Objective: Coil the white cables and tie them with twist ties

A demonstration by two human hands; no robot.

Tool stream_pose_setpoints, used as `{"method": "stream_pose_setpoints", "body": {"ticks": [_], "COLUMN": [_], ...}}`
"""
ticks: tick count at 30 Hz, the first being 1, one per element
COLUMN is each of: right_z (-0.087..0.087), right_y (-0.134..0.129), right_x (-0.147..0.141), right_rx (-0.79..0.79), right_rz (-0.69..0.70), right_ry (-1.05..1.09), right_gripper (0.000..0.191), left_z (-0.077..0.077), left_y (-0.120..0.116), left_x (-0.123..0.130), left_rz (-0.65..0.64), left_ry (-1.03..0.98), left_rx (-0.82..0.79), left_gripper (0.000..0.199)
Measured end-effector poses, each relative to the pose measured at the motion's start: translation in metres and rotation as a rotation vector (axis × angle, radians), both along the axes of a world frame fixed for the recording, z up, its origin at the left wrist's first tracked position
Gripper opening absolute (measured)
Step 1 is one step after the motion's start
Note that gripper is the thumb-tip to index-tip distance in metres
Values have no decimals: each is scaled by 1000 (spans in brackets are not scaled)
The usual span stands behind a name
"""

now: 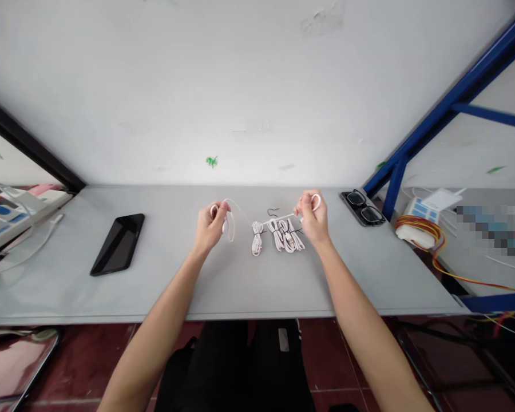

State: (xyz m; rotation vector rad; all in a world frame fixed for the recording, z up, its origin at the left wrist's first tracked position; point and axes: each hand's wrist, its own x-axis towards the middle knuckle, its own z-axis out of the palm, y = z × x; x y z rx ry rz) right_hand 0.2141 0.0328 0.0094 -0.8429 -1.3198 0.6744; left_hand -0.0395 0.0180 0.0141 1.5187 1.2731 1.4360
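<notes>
A loose white cable runs between my two hands, just above the grey table. My left hand is closed on one part of it, with a loop hanging beside the fingers. My right hand pinches another part, and a small curl stands above the thumb. Between the hands lie tied bundles of white cable: one bundle on the left, and others close together at the right, near my right hand. A thin black tie rests behind them.
A black phone lies on the table at the left. Glasses sit on a dark case at the right. Power strips with wires are beyond both sides, and a blue metal frame rises at the right.
</notes>
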Motion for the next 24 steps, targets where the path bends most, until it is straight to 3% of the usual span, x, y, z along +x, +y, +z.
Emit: {"method": "stream_pose_setpoints", "body": {"ticks": [3, 7, 9, 12, 15, 19, 24], "right_z": [2, 6, 4, 0, 0, 7, 10], "right_y": [-6, -14, -14, -11, -10, -16, -22], "right_x": [2, 2, 0, -4, -7, -8, -13], "right_rx": [-16, -76, -80, -74, -84, -98, -181], "right_rz": [-41, 31, 50, 34, 22, 119, 387], "right_ry": [-272, -600, -697, -814, -884, -733, -238], "right_gripper": [35, 33, 32, 12, 16, 26, 35], "left_z": [1, 2, 2, 2, 2, 4, 10], "left_y": [0, -1, -2, -3, -4, -5, -7], "left_x": [-1, 0, 1, 1, 0, 0, 3], "left_rz": [15, 24, 11, -9, -14, -10, -49], "left_ry": [-89, -159, -165, -136, -117, -114, -34], "left_rx": [19, 46, 51, 44, 38, 19, -67], "left_gripper": [47, 47, 48, 47, 47, 45, 43]}}
